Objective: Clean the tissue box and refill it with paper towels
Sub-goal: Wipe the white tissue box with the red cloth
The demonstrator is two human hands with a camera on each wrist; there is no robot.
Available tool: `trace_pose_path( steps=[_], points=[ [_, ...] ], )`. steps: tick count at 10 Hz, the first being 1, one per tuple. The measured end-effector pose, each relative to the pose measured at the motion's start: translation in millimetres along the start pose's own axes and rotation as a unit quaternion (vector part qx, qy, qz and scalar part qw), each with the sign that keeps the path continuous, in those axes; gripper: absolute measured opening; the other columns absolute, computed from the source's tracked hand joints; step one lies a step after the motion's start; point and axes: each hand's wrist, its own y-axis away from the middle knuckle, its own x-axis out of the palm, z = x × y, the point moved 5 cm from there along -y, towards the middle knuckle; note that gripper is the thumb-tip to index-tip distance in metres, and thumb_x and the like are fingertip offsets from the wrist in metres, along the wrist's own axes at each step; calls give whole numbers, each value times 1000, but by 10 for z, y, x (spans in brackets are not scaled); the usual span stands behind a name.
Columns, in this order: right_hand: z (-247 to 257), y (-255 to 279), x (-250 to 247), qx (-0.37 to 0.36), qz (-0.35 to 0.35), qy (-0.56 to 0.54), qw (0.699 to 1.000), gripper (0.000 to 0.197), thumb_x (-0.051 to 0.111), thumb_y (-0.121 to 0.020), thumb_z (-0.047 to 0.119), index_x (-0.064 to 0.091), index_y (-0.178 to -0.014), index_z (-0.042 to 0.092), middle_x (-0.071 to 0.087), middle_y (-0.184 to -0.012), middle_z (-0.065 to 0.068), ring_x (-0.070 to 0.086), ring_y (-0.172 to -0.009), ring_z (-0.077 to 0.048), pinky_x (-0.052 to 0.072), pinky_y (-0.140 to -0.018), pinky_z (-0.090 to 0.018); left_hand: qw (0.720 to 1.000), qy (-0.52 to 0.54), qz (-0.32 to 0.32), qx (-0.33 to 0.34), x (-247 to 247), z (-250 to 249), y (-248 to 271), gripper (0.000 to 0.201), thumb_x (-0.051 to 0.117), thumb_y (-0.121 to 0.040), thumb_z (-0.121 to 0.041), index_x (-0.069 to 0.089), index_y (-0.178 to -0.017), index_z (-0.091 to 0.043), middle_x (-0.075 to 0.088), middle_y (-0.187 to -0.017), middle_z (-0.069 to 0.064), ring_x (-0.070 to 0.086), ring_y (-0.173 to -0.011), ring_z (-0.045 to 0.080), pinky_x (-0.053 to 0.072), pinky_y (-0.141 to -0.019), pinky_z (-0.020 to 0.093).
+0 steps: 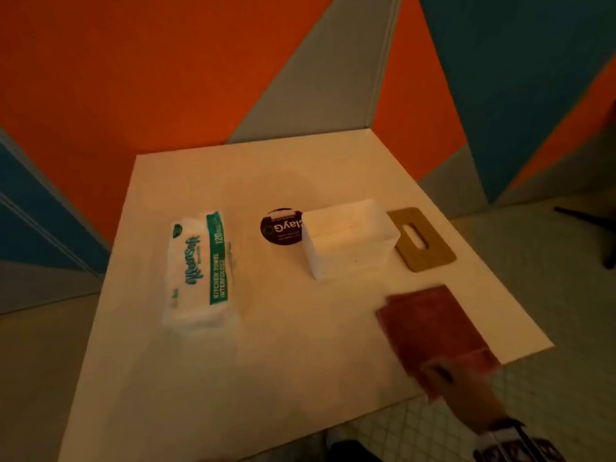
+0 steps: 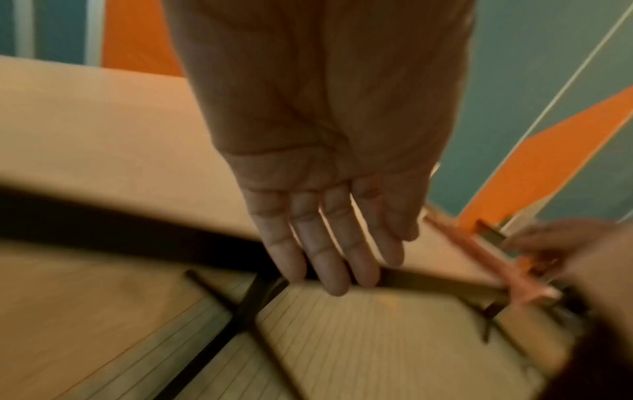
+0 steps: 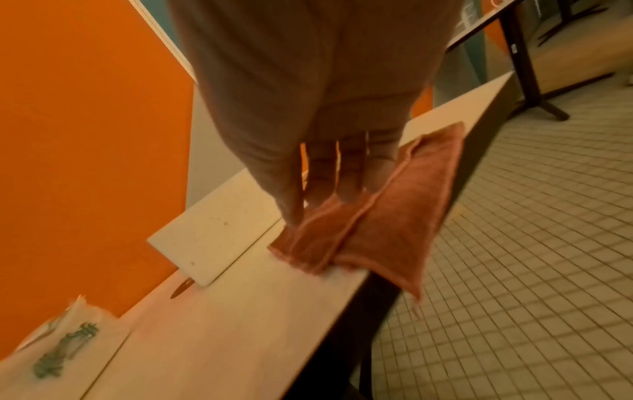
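Right grip point(image 3: 329, 186) pinches red cloth point(image 3: 387, 216); left grip point(image 2: 329, 230) (wrist view only) hangs relaxed.

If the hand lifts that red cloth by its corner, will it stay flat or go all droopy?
Probably droopy. The cloth already sags over the table edge, so it looks soft. It seems folded in layers, so it may fall open when lifted. It looks light: the right hand grips it with fingertips only.
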Motion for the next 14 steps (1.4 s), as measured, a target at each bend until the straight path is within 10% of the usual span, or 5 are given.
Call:
trace_pose_path(
  steps=[3, 5, 8, 10, 14],
  points=[
    [119, -473, -38, -25, 113, 197, 974, 62, 60, -83, 39, 27, -136, 37, 7, -152, -5, 9, -138, -32, 16, -113, -47, 979, -166, -93, 71, -905, -1041, -1584, 48, 37, -78, -59, 54, -114, -30, 56, -119, -7, 39, -112, 1, 23, -97, 7],
    [-72, -617, 143, -49, 189, 278, 940, 103, -6, -39, 95, -24, -126, 44, -31, -143, 7, -14, -140, -31, 1, -115, -47, 936, -348, -32, 37, -986, -1229, -2387, 61, 52, -88, -26, 22, -140, -11, 22, -151, 8, 16, -139, 23, 13, -115, 31],
    [-111, -785, -90, -94, 94, 182, 974, 63, 36, -73, 47, 37, -132, 25, 59, -126, -8, 60, -100, -36, 50, -82, -46, 830, -544, 117, 45, -816, -1020, -2982, 38, 43, -93, -20, 39, -131, -16, 34, -148, 5, 6, -143, 27, -2, -117, 43],
    [-95, -954, -211, -146, 63, 210, 965, 48, 55, -64, 37, 53, -110, 25, 68, -98, -6, 66, -74, -26, 52, -66, -30, 798, -578, 123, 117, -757, -1088, -3111, 33, 82, -61, -24, 69, -90, -13, 75, -84, 4, 68, -91, 24, 38, -102, 53],
    [-99, -1126, -237, -44, 48, 94, 993, 36, 66, -73, -7, 64, -106, 9, 59, -112, -14, 53, -105, -34, 39, -95, -37, 901, -419, 91, 62, -910, -1079, -3163, 34, 47, -90, -37, 62, -99, -8, 63, -91, 7, 51, -88, 24, 33, -84, 29]
  ],
)
